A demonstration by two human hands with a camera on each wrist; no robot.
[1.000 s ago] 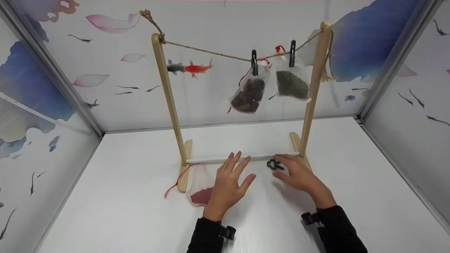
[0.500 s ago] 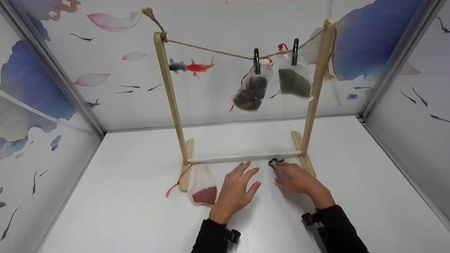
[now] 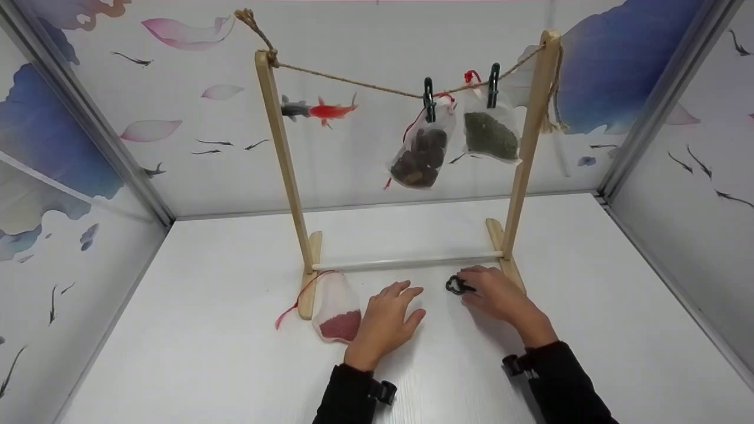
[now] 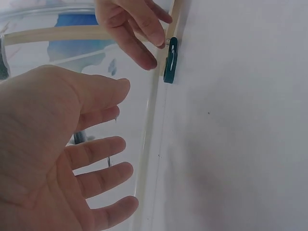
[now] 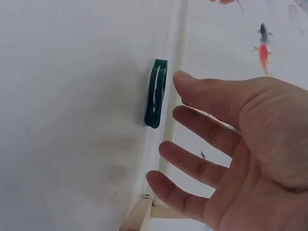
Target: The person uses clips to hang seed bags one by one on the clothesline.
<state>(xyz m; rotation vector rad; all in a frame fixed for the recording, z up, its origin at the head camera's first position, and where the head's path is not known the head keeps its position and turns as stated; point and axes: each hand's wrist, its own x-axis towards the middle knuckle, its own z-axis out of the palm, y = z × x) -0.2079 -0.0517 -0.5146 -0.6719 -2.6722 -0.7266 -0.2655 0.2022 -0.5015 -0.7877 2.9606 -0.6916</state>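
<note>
Near the right foot of a wooden stand, a dark green clip (image 3: 454, 285) lies on the white table. My right hand (image 3: 500, 299) is beside it, fingers loosely bent; in the right wrist view, the thumb and visible fingers are apart from the clip (image 5: 156, 94). One finger is hidden there. My left hand (image 3: 384, 321) hovers over the table with spread fingers, holding nothing. Just left of it lies a mesh drawstring bag (image 3: 339, 303) with reddish contents and a red cord.
A sagging rope (image 3: 347, 80) spans the wooden posts. Two clips hold a bag of dark brown pieces (image 3: 419, 159) and a bag of green contents (image 3: 490, 135) on it. A pale rod (image 3: 406, 261) joins the stand's feet. Patterned walls surround the table.
The clip has shifted slightly toward me and turned, with my right fingers beside it. My left hand has drawn back a little from the rod. The hanging bags stay in place.
</note>
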